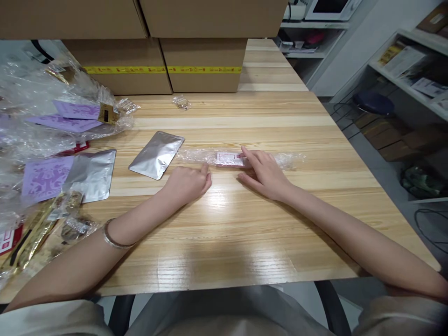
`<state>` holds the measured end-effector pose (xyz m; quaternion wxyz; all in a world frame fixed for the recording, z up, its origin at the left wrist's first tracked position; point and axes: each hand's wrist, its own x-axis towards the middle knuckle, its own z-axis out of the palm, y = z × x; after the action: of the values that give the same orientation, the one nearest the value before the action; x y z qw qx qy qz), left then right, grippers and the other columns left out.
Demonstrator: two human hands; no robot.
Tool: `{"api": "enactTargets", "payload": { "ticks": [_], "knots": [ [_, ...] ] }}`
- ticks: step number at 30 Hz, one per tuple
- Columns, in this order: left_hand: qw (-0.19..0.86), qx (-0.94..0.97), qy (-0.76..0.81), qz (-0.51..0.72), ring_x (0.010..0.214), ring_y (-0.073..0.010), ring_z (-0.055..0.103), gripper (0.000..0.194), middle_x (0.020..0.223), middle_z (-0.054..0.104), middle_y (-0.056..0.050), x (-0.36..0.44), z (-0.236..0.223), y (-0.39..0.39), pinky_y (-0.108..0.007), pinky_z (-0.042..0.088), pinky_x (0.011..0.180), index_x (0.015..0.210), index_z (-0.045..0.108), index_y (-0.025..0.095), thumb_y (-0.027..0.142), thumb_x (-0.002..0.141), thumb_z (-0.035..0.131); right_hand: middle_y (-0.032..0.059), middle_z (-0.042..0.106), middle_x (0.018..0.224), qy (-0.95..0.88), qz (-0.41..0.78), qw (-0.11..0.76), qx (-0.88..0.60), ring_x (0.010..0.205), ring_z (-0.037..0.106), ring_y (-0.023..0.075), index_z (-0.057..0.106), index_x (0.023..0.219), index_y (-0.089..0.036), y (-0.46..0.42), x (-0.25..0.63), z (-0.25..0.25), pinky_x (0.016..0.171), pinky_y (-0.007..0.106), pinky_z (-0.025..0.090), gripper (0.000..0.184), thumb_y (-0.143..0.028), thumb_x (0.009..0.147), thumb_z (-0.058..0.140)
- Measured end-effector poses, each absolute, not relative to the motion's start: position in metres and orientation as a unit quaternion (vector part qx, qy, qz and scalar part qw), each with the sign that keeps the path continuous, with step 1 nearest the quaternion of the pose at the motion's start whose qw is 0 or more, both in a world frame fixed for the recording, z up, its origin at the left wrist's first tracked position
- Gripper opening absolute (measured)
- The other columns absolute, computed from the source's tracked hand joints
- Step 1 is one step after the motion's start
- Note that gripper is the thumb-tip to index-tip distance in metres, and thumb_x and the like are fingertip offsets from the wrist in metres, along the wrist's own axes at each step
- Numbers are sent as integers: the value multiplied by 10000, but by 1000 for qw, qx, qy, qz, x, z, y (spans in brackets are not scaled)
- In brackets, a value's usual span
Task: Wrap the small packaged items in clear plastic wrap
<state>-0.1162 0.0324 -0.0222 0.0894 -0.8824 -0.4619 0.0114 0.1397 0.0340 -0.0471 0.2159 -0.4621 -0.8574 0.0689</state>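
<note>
A narrow strip of clear plastic wrap [198, 155] lies across the tabletop, with a small flat piece bearing a white-and-pink label [229, 159] inside. My left hand [187, 184] rests at the strip's lower edge, its fingers curled in and the index fingertip by the plastic. Whatever those fingers hold, if anything, is hidden. Over the label's right end lies my right hand [268, 175], fingers stretched and thumb apart, touching the wrapped piece. A silver foil pouch [157, 155] lies flat just beyond my left hand.
Cardboard boxes [203, 77] with yellow tape stand stacked at the back. Clear bags, purple cards [49, 177], another silver pouch [93, 177] and gold packets [38, 238] crowd the left side. A small crumpled plastic piece [182, 102] lies before the boxes. Shelves [413, 70] stand beyond the wooden table [315, 224].
</note>
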Motion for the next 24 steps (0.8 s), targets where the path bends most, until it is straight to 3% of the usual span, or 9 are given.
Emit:
{"api": "enactTargets", "payload": {
  "ticks": [3,5,8,11,13,15,17,21,24],
  "knots": [
    [58,-860,-507,2,547,-276,656,457,597,669,-109,-116,-23,35,-333,406,514,1021,691,118,377,990,316,152,631,1188,-840,28,233,-490,1089,557,322,479,1464,-224,44,129,-48,914,514,446,568,-490,962,500],
    [37,-843,-537,-16,539,-259,640,430,571,644,-83,-117,-22,38,-333,426,519,917,680,145,426,976,361,158,607,1289,-842,12,245,-480,1189,539,337,603,1346,-238,48,123,-50,960,536,441,449,-461,964,521],
    [-17,-819,-570,-57,546,-231,618,340,570,620,-45,-118,-20,41,-331,468,542,894,654,174,417,956,424,111,567,1433,-865,29,256,-430,1376,456,313,606,1343,-251,50,119,-56,1083,544,402,388,-380,995,492],
    [-67,-816,-555,-143,829,-255,680,288,929,698,-124,-113,-20,42,-390,551,733,990,652,159,332,957,423,80,597,1422,-876,34,256,-408,1410,443,274,597,1358,-220,52,121,-61,1143,504,378,384,-330,1017,456],
    [-78,-834,-506,-206,1189,-308,592,334,1300,584,-217,-106,-24,40,-457,508,972,1147,626,105,295,950,435,79,612,1406,-876,26,255,-409,1395,464,270,624,1325,-197,53,122,-60,1141,474,389,369,-325,1015,471],
    [-91,-865,-436,-230,1433,-325,372,469,1519,392,-248,-95,-30,37,-485,371,1148,1366,494,55,281,961,433,70,652,1354,-877,16,249,-411,1349,514,271,658,1276,-205,50,120,-56,1120,469,404,335,-309,1012,481],
    [-104,-891,-389,-212,1511,-308,236,574,1592,301,-237,-85,-37,33,-483,270,1219,1497,328,38,288,986,410,75,697,1275,-875,-8,235,-424,1298,548,293,689,1219,-220,40,116,-49,1081,504,411,314,-264,1013,457],
    [-98,-909,-372,-163,1518,-309,230,619,1593,322,-225,-74,-44,29,-493,223,1243,1515,311,49,382,1005,422,162,733,996,-842,-60,210,-494,1033,625,360,720,1130,-196,4,104,-36,843,559,464,401,-140,980,351],
    [-81,-918,-357,-153,1509,-318,253,633,1580,345,-233,-75,-44,31,-490,220,1243,1502,352,50,443,1010,419,187,667,745,-809,-72,196,-549,802,611,366,741,962,-169,-18,103,-35,674,540,455,389,-254,991,362]
  ]
}}
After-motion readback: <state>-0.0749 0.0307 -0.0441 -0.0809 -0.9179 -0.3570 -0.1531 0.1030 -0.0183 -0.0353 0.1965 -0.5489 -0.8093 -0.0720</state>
